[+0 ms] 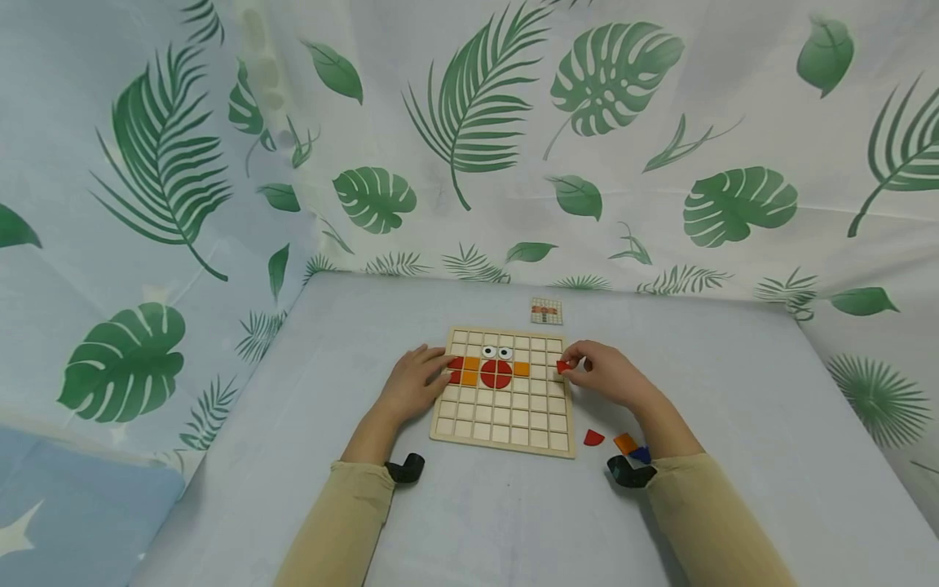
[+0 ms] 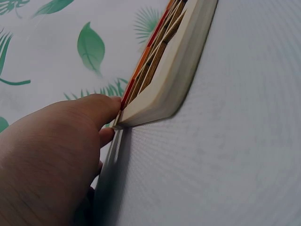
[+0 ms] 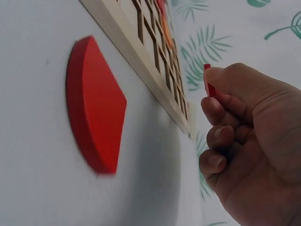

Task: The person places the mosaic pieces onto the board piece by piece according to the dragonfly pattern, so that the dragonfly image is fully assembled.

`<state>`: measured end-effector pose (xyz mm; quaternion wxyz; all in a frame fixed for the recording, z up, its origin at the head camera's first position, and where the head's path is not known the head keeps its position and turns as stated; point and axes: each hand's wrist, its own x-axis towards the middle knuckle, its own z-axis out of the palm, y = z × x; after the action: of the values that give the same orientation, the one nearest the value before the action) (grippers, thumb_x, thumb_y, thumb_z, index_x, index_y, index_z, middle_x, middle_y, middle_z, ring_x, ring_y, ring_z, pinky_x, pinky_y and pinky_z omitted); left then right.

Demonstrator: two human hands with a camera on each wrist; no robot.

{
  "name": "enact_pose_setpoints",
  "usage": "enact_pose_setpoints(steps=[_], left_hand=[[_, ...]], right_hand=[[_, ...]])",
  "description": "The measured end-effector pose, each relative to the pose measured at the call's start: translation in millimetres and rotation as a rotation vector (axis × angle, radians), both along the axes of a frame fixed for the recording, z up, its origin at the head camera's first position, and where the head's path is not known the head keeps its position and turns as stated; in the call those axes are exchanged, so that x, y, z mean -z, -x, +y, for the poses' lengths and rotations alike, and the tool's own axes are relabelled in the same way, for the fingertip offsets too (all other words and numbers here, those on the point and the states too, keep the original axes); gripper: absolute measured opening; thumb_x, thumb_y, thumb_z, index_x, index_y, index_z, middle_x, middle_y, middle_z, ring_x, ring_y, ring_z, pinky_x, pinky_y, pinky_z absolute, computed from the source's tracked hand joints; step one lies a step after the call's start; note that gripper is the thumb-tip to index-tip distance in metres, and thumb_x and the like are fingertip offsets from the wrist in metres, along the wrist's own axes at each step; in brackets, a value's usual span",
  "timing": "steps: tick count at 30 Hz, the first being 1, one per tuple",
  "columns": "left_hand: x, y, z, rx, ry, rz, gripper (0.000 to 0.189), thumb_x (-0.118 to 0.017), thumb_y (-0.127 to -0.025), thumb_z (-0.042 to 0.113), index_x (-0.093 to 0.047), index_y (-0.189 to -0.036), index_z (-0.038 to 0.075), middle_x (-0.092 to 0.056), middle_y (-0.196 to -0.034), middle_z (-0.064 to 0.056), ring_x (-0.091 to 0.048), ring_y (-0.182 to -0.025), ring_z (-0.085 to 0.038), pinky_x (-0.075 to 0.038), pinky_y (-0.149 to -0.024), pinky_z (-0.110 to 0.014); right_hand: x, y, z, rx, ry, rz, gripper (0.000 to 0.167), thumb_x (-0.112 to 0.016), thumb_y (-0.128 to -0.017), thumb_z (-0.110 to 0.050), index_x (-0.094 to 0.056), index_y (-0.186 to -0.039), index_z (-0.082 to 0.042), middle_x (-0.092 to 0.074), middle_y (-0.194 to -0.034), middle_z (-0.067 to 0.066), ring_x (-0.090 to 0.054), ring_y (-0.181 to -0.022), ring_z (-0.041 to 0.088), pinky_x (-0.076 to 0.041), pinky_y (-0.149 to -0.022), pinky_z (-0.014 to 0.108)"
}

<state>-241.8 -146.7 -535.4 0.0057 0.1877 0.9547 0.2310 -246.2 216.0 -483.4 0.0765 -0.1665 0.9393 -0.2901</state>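
A wooden grid board (image 1: 519,414) lies on the table between the hands. Several red and orange tiles fill part of its rows, with a red disc (image 1: 495,374) of quarter pieces below two eye tiles (image 1: 497,352). My left hand (image 1: 412,385) rests at the board's left edge, its fingertips touching the red tiles (image 1: 456,371) there. Beside the right edge, my right hand (image 1: 607,372) pinches a small red tile (image 3: 209,84) between thumb and forefinger, just above the board. The held tile's full shape is hidden by the fingers.
A red quarter-circle tile (image 1: 593,438) lies off the board's lower right corner. Close by are an orange tile (image 1: 625,443) and a blue tile (image 1: 641,454), partly covered by the right wrist camera (image 1: 629,473). A small pattern card (image 1: 546,311) lies behind the board.
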Motion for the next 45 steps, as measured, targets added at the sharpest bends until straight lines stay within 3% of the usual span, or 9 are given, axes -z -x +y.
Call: enact_pose_setpoints(steps=[7,14,24,36,45], left_hand=[[-0.1,-0.1,-1.6,-0.010,-0.010,0.011,0.045,-0.052,-0.102,0.038,-0.052,-0.145,0.022,-0.046,-0.153,-0.003,-0.029,-0.149,-0.031,-0.018,-0.126,-0.051],[0.1,0.1,-0.7,-0.002,-0.024,0.007,0.045,-0.052,-0.102,0.037,-0.052,-0.144,0.021,-0.046,-0.153,-0.003,-0.029,-0.149,-0.032,-0.019,-0.125,-0.051],[0.3,0.8,-0.7,-0.011,-0.023,-0.004,0.045,-0.051,-0.102,0.038,-0.052,-0.145,0.023,-0.046,-0.153,-0.002,-0.028,-0.150,-0.030,-0.017,-0.126,-0.050],[-1.6,-0.2,-0.3,-0.012,-0.024,-0.011,0.044,-0.050,-0.103,0.037,-0.051,-0.145,0.024,-0.046,-0.153,-0.002,-0.028,-0.150,-0.030,-0.017,-0.126,-0.050],[-2.8,-0.6,-0.2,-0.018,-0.026,-0.003,0.045,-0.051,-0.102,0.037,-0.052,-0.144,0.023,-0.046,-0.153,-0.002,-0.029,-0.150,-0.030,-0.018,-0.126,-0.050]], right_hand=[[7.2,15.4,-23.0,-0.008,-0.018,-0.045,0.021,-0.072,-0.090,-0.026,-0.066,-0.105,-0.012,-0.061,-0.093,0.002,-0.052,-0.081,0.018,-0.045,-0.065,0.029],[14.4,19.9,-32.4,-0.022,-0.033,-0.064,0.021,-0.070,-0.092,-0.026,-0.066,-0.107,-0.012,-0.062,-0.093,0.002,-0.054,-0.083,0.018,-0.047,-0.069,0.030],[15.6,19.6,-38.1,-0.014,-0.035,-0.093,0.017,-0.070,-0.092,-0.024,-0.065,-0.104,-0.014,-0.062,-0.095,0.003,-0.055,-0.085,0.019,-0.048,-0.072,0.032],[11.8,18.3,-42.8,0.016,-0.043,-0.124,0.018,-0.070,-0.092,-0.028,-0.065,-0.102,-0.014,-0.060,-0.092,0.004,-0.053,-0.081,0.019,-0.045,-0.067,0.030],[-0.8,9.7,-23.2,0.049,-0.054,-0.116,0.016,-0.062,-0.097,-0.029,-0.066,-0.104,-0.015,-0.063,-0.100,0.005,-0.054,-0.084,0.021,-0.047,-0.065,0.030]])
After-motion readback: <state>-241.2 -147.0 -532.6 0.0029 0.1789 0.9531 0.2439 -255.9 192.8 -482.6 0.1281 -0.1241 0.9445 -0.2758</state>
